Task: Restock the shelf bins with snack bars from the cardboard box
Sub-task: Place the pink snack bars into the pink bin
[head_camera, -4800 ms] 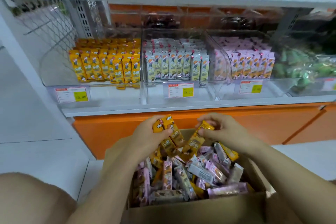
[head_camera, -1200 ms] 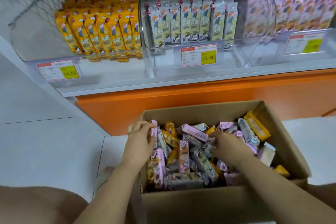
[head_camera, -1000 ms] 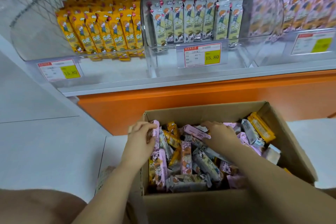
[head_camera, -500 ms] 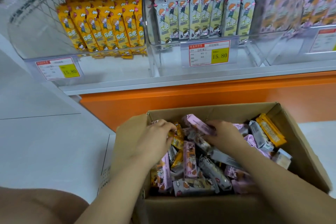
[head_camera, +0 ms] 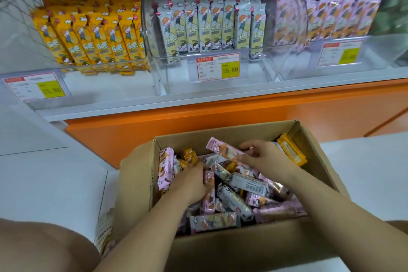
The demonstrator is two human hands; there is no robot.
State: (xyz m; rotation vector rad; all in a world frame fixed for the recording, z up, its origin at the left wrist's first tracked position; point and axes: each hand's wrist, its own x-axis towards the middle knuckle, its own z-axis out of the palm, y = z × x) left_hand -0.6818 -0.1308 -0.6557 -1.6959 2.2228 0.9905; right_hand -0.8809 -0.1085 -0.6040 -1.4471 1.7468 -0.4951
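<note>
The left grip (head_camera: 189,183) is sunk among the bars (head_camera: 234,201) in the box (head_camera: 220,133), and I cannot tell whether it holds one; the right grip (head_camera: 267,157) pinches a pink bar (head_camera: 220,148) at the far side. Best to gather pink bars facing one way before lifting them to the pink bin (head_camera: 379,55), far right. The box sits on a white floor (head_camera: 55,179) before the orange shelf base (head_camera: 220,112).

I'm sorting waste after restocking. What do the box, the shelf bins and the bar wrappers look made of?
Box: brown cardboard, matte, with folded flaps and raw cut edges.
Bins: clear rigid plastic, glossy; the bars show through and the walls catch glare.
Wrappers: probably thin printed plastic film, slightly shiny with crimped ends, as on the pink bar the right hand holds.
</note>
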